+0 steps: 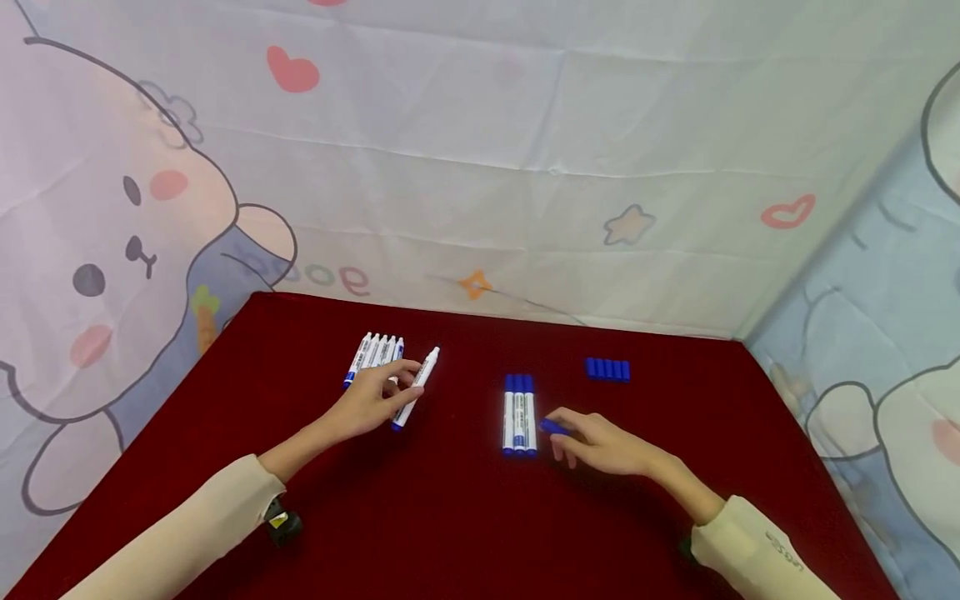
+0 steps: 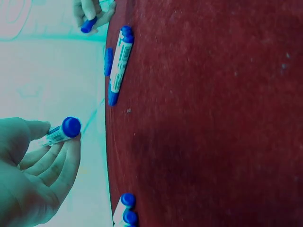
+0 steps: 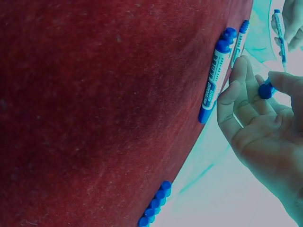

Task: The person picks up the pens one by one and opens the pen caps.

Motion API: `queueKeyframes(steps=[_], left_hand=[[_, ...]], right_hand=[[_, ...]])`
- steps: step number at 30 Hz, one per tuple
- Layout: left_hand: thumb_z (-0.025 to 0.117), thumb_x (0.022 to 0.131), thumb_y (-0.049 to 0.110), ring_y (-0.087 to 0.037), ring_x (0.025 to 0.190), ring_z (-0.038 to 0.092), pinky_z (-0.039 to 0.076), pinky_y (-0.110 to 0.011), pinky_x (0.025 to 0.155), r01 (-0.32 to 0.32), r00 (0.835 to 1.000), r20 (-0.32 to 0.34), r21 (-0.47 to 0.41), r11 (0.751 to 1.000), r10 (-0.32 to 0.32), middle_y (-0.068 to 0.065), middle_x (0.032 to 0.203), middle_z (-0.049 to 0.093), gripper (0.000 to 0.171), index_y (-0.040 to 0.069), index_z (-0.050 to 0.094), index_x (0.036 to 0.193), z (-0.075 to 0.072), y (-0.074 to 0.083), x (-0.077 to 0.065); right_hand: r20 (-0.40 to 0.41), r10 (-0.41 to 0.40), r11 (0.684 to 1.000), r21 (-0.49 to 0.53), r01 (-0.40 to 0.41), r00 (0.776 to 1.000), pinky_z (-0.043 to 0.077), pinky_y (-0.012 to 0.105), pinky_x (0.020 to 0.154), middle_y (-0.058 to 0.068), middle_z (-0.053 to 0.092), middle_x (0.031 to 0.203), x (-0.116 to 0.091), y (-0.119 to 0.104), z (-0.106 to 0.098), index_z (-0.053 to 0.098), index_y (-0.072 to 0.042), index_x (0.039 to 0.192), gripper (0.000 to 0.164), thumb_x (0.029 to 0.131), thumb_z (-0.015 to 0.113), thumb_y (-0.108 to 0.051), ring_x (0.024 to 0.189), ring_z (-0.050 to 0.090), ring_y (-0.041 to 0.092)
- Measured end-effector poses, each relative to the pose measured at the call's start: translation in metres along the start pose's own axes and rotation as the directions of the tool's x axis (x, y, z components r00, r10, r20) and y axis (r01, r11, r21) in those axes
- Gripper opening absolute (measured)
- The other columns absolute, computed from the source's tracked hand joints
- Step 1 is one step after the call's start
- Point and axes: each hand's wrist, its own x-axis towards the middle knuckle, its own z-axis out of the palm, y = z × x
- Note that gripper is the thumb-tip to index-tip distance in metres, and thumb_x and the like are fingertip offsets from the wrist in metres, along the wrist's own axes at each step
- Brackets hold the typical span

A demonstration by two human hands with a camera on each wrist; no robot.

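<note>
My left hand [image 1: 372, 398] pinches an uncapped white marker [image 1: 417, 388] between thumb and fingers, its bare tip slanting up and away. In the left wrist view the blue end of this marker [image 2: 71, 126] faces the camera. My right hand [image 1: 603, 443] holds a blue cap [image 1: 553, 427] between thumb and fingers; the same cap [image 3: 266, 91] shows end-on in the right wrist view. Just left of the right hand lie three capped markers [image 1: 519, 415] side by side. A row of several uncapped markers [image 1: 375, 351] lies beyond the left hand, partly hidden by it.
Several loose blue caps [image 1: 607, 369] stand in a tidy row at the right of the dark red tablecloth [image 1: 450, 517]. Behind the table hangs a pale cloth backdrop [image 1: 450, 125] with cartoon prints, and another cloth side [image 1: 885, 333] closes off the right.
</note>
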Motion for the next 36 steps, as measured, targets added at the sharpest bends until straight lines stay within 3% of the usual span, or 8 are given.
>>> queueKeyframes(steps=[6, 18, 25, 29, 36], left_hand=[[0.067, 0.099, 0.011, -0.017, 0.076, 0.069, 0.052, -0.022, 0.054, 0.006, 0.992, -0.130, 0.050, 0.999, 0.001, -0.020, 0.106, 0.072, 0.039, -0.003, 0.061, 0.134, -0.008, -0.014, 0.002], [0.065, 0.101, 0.011, -0.020, 0.072, 0.064, 0.045, -0.020, 0.054, 0.059, 0.952, -0.304, 0.101, 0.993, -0.025, -0.025, 0.104, 0.071, 0.037, -0.005, 0.062, 0.133, -0.026, -0.047, 0.005], [0.062, 0.103, 0.013, -0.011, 0.069, 0.055, 0.044, -0.020, 0.055, 0.113, 0.937, -0.340, 0.083, 0.990, -0.078, -0.025, 0.107, 0.069, 0.036, -0.005, 0.060, 0.134, -0.034, -0.059, 0.007], [0.060, 0.104, 0.015, -0.014, 0.076, 0.058, 0.047, -0.019, 0.059, 0.144, 0.931, -0.346, 0.058, 0.988, -0.116, -0.025, 0.109, 0.068, 0.037, -0.004, 0.059, 0.136, -0.037, -0.063, 0.008], [0.061, 0.104, 0.017, -0.022, 0.084, 0.062, 0.046, -0.016, 0.067, 0.152, 0.910, -0.400, 0.082, 0.985, -0.107, -0.025, 0.109, 0.069, 0.038, -0.003, 0.061, 0.136, -0.041, -0.071, 0.011]], right_hand=[[0.005, 0.003, 1.000, 0.017, -0.003, 1.000, 0.055, 0.024, 0.069, 0.009, 0.071, 0.091, 0.000, 0.001, 0.001, 0.053, 0.002, 0.131, 0.027, 0.109, 0.047, -0.013, 0.074, 0.067, 0.012], [0.004, 0.021, 1.000, 0.015, -0.021, 1.000, 0.056, 0.025, 0.069, 0.006, 0.071, 0.093, -0.001, 0.003, 0.005, 0.052, 0.001, 0.132, 0.028, 0.110, 0.046, -0.015, 0.075, 0.067, 0.009], [0.005, 0.018, 1.000, 0.016, -0.018, 1.000, 0.056, 0.025, 0.069, 0.005, 0.071, 0.093, 0.000, 0.005, 0.006, 0.052, 0.001, 0.132, 0.028, 0.110, 0.046, -0.016, 0.075, 0.066, 0.007], [0.008, 0.028, 1.000, 0.014, -0.028, 1.000, 0.056, 0.024, 0.070, 0.005, 0.071, 0.093, -0.001, 0.004, 0.007, 0.053, 0.000, 0.132, 0.028, 0.110, 0.047, -0.016, 0.075, 0.066, 0.006], [0.009, 0.017, 1.000, 0.021, -0.018, 1.000, 0.056, 0.025, 0.070, 0.008, 0.071, 0.093, -0.002, 0.003, 0.009, 0.051, 0.001, 0.133, 0.028, 0.110, 0.045, -0.014, 0.075, 0.067, 0.009]])
